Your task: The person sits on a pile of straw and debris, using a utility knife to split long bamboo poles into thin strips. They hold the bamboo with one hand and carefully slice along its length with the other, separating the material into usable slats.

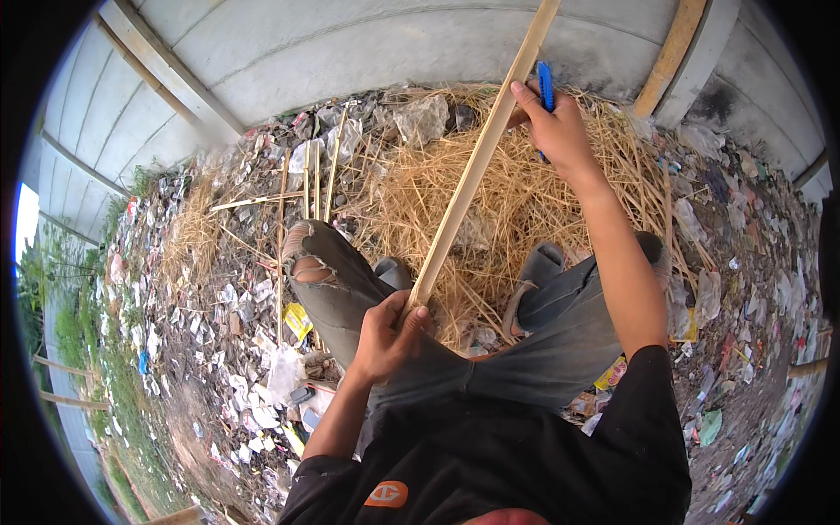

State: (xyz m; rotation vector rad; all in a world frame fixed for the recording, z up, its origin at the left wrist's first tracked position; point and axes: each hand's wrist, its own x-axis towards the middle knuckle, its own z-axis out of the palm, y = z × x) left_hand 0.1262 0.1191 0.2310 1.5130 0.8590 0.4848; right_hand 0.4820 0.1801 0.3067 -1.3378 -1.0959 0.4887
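Observation:
A long, pale bamboo strip [477, 171] slants up from my lap and runs out of the top of the view. Its lower end is gripped by my left hand [385, 339], thumb laid along it, above my left thigh. Farther up, my right hand [563, 131] is closed round a blue utility knife [546, 85], with its thumb and fingers at the strip's right edge. The knife points upward; whether its blade is out cannot be made out. Beneath the strip, between and beyond my knees, spreads a heap of straw-coloured shavings [420, 206].
Several narrow strips [333, 166] stand beyond my left knee, and more lie around them. A grey panel wall [367, 44] with posts [672, 57] closes off the far side. Scraps of plastic litter [284, 372] cover the ground on both sides. Green plants [83, 324] grow at far left.

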